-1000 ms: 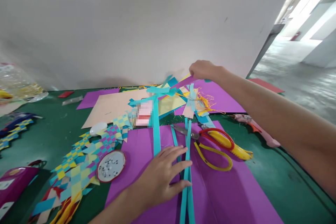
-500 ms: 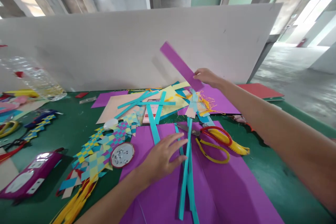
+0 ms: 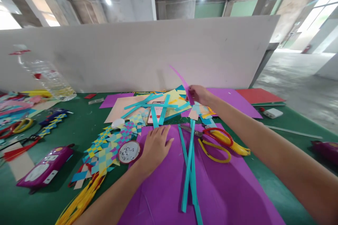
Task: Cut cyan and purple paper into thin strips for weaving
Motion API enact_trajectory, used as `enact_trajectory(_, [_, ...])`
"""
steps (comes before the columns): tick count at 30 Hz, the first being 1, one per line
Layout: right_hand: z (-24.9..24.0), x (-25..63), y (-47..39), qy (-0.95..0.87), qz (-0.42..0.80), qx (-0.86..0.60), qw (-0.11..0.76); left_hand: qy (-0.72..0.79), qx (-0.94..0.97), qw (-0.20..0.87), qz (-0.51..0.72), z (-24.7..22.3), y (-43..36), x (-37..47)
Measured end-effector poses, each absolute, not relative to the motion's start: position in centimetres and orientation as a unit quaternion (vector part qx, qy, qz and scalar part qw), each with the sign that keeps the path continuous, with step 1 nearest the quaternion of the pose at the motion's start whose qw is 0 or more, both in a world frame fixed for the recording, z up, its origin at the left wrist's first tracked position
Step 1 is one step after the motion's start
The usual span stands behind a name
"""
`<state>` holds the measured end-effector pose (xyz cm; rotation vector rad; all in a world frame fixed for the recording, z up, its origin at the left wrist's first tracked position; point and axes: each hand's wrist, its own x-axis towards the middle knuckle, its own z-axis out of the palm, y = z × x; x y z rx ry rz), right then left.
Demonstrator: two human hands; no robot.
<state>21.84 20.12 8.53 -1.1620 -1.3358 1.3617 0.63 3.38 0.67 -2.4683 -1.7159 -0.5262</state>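
Note:
Pinched in my right hand (image 3: 198, 95) is a narrow purple paper strip (image 3: 181, 78), seen nearly edge-on above the paper pile. My left hand (image 3: 156, 145) rests palm down with extended fingers on a large purple sheet (image 3: 169, 190), its fingertips by the lower end of a teal strip (image 3: 154, 116). Long teal strips (image 3: 188, 175) lie crossed on the sheet to the right of that hand. Scissors with red and yellow handles (image 3: 215, 158) lie beside them, over a yellow object (image 3: 241, 148). A phone (image 3: 151, 119) is partly covered by teal strips.
Left are a round dish of small beads (image 3: 129, 152), woven paper pieces (image 3: 105, 154), yellow tassels (image 3: 81, 200), a magenta device (image 3: 46, 168) and a plastic bottle (image 3: 49, 74). A red sheet (image 3: 260, 95) and white plug (image 3: 273, 113) lie right. A white board (image 3: 132, 56) stands behind.
My right hand has moved down with the purple strip, which has turned nearly edge-on. My left hand has moved left, away from the long teal strips. The view has shifted slightly.

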Motion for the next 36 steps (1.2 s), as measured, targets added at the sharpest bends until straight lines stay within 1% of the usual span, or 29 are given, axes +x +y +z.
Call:
enact_trajectory(4, [6.2,20.4,19.5,-0.565,0.518,-0.499,0.404,-0.585,-0.788,0.069,-0.180,1.0,3.4,0.3])
enact_trajectory(6, [5.8,20.1,18.3,-0.586,0.498,-0.505,0.392,-0.590,-0.777,0.053,-0.212,1.3,3.5,0.3])
enact_trajectory(7, [5.7,20.0,17.4,-0.599,0.488,-0.504,0.386,-0.588,-0.771,0.027,-0.241,1.5,3.6,0.3])
enact_trajectory(8, [5.8,20.0,16.3,-0.613,0.478,-0.501,0.380,-0.583,-0.764,-0.018,-0.277,1.6,3.7,0.4])
enact_trajectory(10, [6.0,20.1,13.7,-0.642,0.454,-0.496,0.369,-0.555,-0.738,-0.154,-0.352,2.0,3.9,0.6])
enact_trajectory(12, [6.2,20.5,10.7,-0.671,0.426,-0.488,0.362,-0.505,-0.702,-0.304,-0.400,2.4,4.0,0.8])
enact_trajectory(13, [6.2,20.7,9.2,-0.689,0.408,-0.481,0.356,-0.482,-0.686,-0.357,-0.412,2.5,4.0,0.9])
enact_trajectory(15, [5.9,21.2,6.7,-0.762,0.327,-0.459,0.318,-0.456,-0.661,-0.417,-0.426,2.8,3.8,1.0])
enact_trajectory(17, [5.1,21.8,4.9,-0.781,0.302,-0.459,0.297,-0.457,-0.644,-0.434,-0.433,2.8,3.6,1.1])
enact_trajectory(19, [4.3,22.4,4.0,-0.783,0.315,-0.449,0.294,-0.455,-0.626,-0.459,-0.437,2.8,3.4,1.2])
enact_trajectory(24, [3.4,23.9,4.0,-0.769,0.410,-0.415,0.262,-0.403,-0.595,-0.556,-0.417,2.9,3.3,1.5])
enact_trajectory(28, [3.9,24.4,4.1,-0.746,0.475,-0.399,0.243,-0.379,-0.603,-0.569,-0.411,3.1,3.2,1.4])
enact_trajectory(36, [4.6,24.4,3.6,-0.720,0.531,-0.373,0.247,-0.327,-0.592,-0.642,-0.361,4.1,2.4,1.5])
